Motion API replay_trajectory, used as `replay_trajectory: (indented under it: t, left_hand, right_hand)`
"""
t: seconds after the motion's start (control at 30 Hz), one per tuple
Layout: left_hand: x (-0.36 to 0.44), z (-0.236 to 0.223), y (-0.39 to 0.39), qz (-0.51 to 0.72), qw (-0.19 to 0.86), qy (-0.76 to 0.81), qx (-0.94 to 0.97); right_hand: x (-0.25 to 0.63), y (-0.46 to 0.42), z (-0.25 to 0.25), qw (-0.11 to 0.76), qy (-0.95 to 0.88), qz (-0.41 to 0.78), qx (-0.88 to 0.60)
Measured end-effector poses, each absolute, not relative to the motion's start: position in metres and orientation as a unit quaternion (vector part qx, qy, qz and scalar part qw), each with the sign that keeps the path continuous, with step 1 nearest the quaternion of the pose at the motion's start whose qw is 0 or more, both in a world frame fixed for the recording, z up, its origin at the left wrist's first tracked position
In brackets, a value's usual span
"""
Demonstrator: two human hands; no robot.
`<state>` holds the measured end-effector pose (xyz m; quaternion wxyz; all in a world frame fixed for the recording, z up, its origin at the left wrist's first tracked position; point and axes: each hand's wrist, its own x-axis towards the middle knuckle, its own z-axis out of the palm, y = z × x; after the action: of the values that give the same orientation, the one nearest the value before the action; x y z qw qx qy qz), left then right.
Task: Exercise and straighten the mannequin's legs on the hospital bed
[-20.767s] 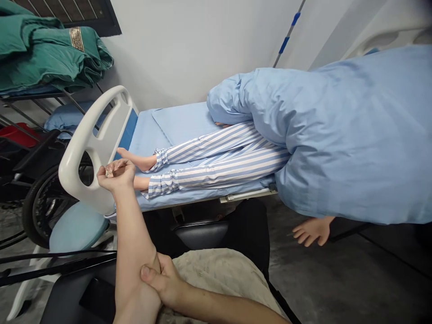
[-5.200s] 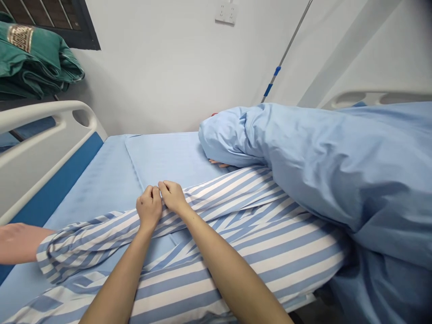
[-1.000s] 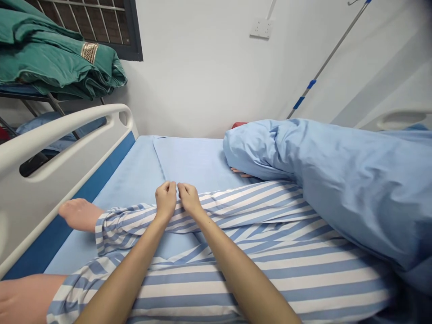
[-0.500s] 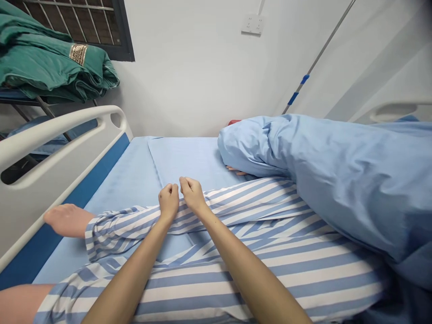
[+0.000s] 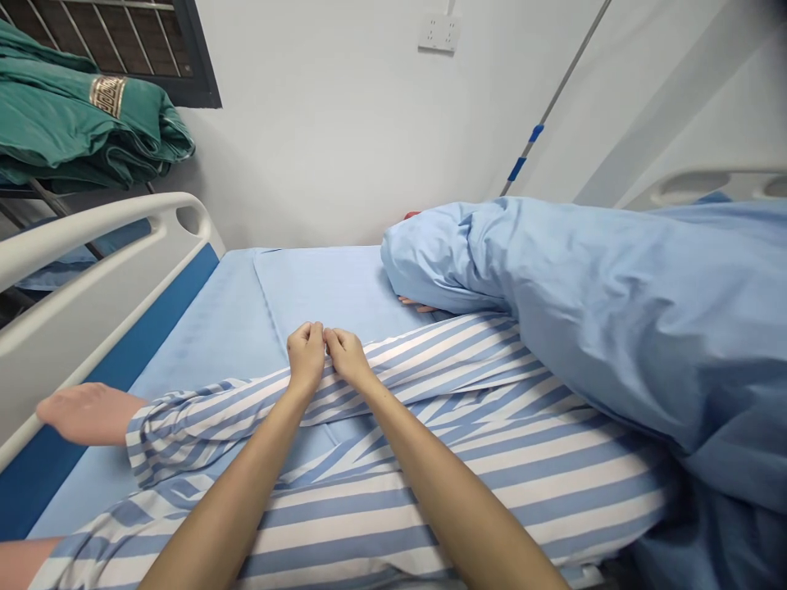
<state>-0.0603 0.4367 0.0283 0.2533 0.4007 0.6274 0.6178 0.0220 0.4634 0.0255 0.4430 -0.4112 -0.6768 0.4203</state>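
Note:
My left hand [image 5: 306,357] is curled into a fist above the far leg of striped trousers [image 5: 424,360], around the lower thigh or knee. Beside it my right hand [image 5: 346,356] is also a fist, thumb side up, the two nearly touching. I see no cloth pulled up into either one. The blue-and-white trousers clothe a figure lying on the bed, with a smooth, pinkish bare foot [image 5: 92,411] showing at the left; it looks like a manikin. The near leg lies under my forearms. Whether the fists press on the far leg is hard to tell.
A light blue quilt [image 5: 602,303] is bunched over the figure's upper part, some fingers [image 5: 415,304] poking out below it. A bed end board [image 5: 111,303] stands at the left. Green folded cloth [image 5: 92,123] lies beyond it. A metal pole [image 5: 553,90] leans by the wall.
My fists have come closer together and now almost touch. The whole view has shifted slightly, so the bed and quilt appear further left.

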Motion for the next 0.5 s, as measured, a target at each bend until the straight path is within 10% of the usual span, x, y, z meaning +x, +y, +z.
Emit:
replay_trajectory:
  t: [0.5]
  left_hand:
    - [-0.039,0.025,0.447,0.561,0.238,0.675,0.416]
  right_hand:
    - [0.044,0.474,0.036,0.461,-0.668,0.413,-0.413]
